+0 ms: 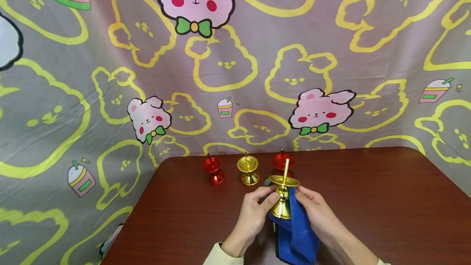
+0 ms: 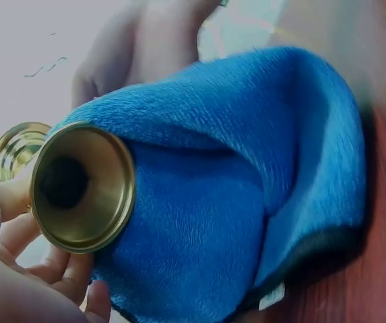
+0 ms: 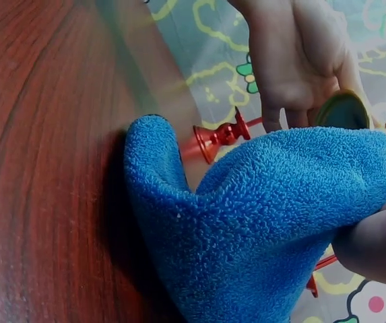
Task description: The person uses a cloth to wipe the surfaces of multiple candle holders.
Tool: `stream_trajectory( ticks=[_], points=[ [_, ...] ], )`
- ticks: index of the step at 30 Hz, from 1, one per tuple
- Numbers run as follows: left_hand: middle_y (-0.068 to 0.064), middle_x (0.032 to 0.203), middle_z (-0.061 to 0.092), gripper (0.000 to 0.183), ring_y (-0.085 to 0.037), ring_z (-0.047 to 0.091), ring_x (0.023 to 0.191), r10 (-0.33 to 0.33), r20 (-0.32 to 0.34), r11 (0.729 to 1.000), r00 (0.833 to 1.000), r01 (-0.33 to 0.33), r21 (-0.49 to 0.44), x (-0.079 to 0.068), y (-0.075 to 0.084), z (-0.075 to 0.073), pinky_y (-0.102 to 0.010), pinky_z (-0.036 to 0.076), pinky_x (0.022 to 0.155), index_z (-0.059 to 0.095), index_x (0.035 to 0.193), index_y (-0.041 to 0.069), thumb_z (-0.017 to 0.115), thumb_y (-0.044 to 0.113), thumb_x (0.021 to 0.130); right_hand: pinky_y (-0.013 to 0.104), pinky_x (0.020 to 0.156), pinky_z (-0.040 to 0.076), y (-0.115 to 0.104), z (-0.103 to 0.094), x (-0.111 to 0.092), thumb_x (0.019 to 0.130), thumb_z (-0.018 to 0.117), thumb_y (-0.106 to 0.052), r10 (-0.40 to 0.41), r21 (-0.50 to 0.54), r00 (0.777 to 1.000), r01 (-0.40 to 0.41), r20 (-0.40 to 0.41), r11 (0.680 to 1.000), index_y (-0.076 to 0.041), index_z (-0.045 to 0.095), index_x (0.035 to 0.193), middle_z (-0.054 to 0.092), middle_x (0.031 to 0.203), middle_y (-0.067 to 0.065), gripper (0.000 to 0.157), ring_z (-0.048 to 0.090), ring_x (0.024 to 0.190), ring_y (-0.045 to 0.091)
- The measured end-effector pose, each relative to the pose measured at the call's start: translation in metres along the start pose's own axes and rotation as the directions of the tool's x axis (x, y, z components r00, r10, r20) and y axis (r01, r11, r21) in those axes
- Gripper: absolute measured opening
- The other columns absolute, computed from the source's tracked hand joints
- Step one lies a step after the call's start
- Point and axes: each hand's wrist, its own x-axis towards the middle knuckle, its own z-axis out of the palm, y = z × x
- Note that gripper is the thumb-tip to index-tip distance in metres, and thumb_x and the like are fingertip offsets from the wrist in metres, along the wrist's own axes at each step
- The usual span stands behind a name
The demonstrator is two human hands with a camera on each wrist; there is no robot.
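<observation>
My left hand (image 1: 252,212) grips a shiny gold candlestick (image 1: 280,211) by its waist, with the thumb at the front. It is held upright in the head view, its spike and dish on top and flared base below. In the left wrist view its hollow base (image 2: 108,208) faces the camera. A blue plush cloth (image 1: 298,238) is pinched near its top by my right hand (image 1: 320,216), close against the candlestick's right side just under the dish. The cloth hangs down in folds, and in the right wrist view the cloth (image 3: 267,195) covers part of the candlestick.
At the back of the brown table (image 1: 184,224) stand a red candlestick (image 1: 216,176) and a gold candlestick (image 1: 250,178). Another red candlestick (image 1: 279,160) is partly hidden behind the held one. A patterned curtain (image 1: 250,72) hangs beyond the table's back edge.
</observation>
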Motion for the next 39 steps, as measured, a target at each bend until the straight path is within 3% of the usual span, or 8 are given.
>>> stream_trajectory(
  ticks=[4,8,11,15,20,26,33,39],
  points=[
    [-0.015,0.116,0.069,0.028,-0.015,0.060,0.107,-0.067,0.012,0.996,0.998,0.068,-0.058,0.001,0.001,0.001,-0.023,0.049,0.088,0.069,0.122,-0.005,0.065,0.009,0.098,0.033,0.091,0.052,0.002,-0.004,0.000,0.110,0.041,-0.030,0.003,0.061,0.997,-0.008,0.072,0.998,0.004,0.045,0.144,0.068,0.118,0.007,0.048,0.063,0.108,0.016],
    [-0.016,0.111,0.070,0.029,-0.013,0.061,0.099,-0.070,-0.035,0.996,0.997,0.068,-0.065,0.001,0.000,0.003,-0.023,0.049,0.085,0.066,0.123,-0.007,0.065,0.007,0.097,0.033,0.091,0.052,0.001,-0.003,0.001,0.110,0.042,-0.030,0.026,0.036,0.999,-0.028,0.041,0.999,0.007,0.034,0.150,0.067,0.121,0.010,0.055,0.064,0.108,0.017],
    [-0.018,0.104,0.070,0.025,-0.011,0.061,0.090,-0.011,-0.100,0.999,0.995,0.008,-0.033,0.001,-0.003,0.004,-0.022,0.049,0.080,0.066,0.118,-0.008,0.065,0.003,0.096,0.032,0.090,0.053,-0.001,-0.002,0.002,0.109,0.045,-0.025,0.020,-0.044,1.000,-0.020,0.001,0.999,0.010,0.029,0.151,0.065,0.127,0.015,0.058,0.065,0.108,0.018],
    [-0.014,0.098,0.071,0.015,-0.013,0.063,0.087,0.106,-0.181,0.993,0.978,-0.094,0.075,0.001,-0.003,0.004,-0.023,0.050,0.076,0.074,0.104,-0.005,0.068,0.001,0.093,0.031,0.083,0.056,-0.004,0.002,0.002,0.104,0.055,-0.015,-0.046,-0.173,0.995,0.029,-0.090,0.985,0.011,0.041,0.146,0.064,0.126,0.022,0.052,0.069,0.100,0.019],
    [-0.007,0.100,0.070,0.013,-0.020,0.063,0.096,0.160,-0.167,0.976,0.973,-0.130,0.176,-0.001,0.002,0.008,-0.026,0.051,0.081,0.078,0.101,0.001,0.074,0.007,0.089,0.029,0.074,0.057,-0.003,0.012,0.000,0.097,0.067,-0.012,-0.127,-0.298,0.950,0.038,-0.287,0.954,0.006,0.060,0.133,0.068,0.120,0.019,0.041,0.071,0.087,0.018],
    [-0.007,0.093,0.071,0.027,-0.018,0.066,0.087,0.087,-0.181,0.994,0.980,-0.074,0.079,0.000,0.001,0.009,-0.028,0.053,0.079,0.074,0.104,0.004,0.085,0.008,0.079,0.029,0.070,0.058,0.000,0.021,-0.003,0.095,0.069,-0.009,-0.170,-0.287,0.913,0.062,-0.370,0.956,0.006,0.064,0.129,0.072,0.110,0.017,0.037,0.071,0.081,0.018],
    [-0.008,0.082,0.072,0.020,-0.013,0.063,0.074,0.079,-0.178,0.996,0.981,-0.068,0.065,0.000,-0.001,0.005,-0.022,0.051,0.065,0.076,0.093,0.004,0.086,0.007,0.077,0.029,0.071,0.057,0.000,0.019,-0.006,0.094,0.069,-0.005,-0.171,-0.227,0.924,0.095,-0.342,0.969,0.009,0.065,0.125,0.073,0.108,0.016,0.034,0.071,0.081,0.017],
    [-0.010,0.085,0.072,0.017,-0.010,0.064,0.075,0.021,-0.105,0.999,0.994,-0.025,-0.030,0.001,-0.003,0.003,-0.022,0.051,0.066,0.075,0.096,-0.003,0.081,0.002,0.081,0.030,0.077,0.057,-0.003,0.008,-0.006,0.099,0.063,-0.010,-0.125,-0.192,0.966,0.082,-0.224,0.978,0.014,0.059,0.129,0.072,0.108,0.014,0.039,0.071,0.089,0.017]
  ],
)
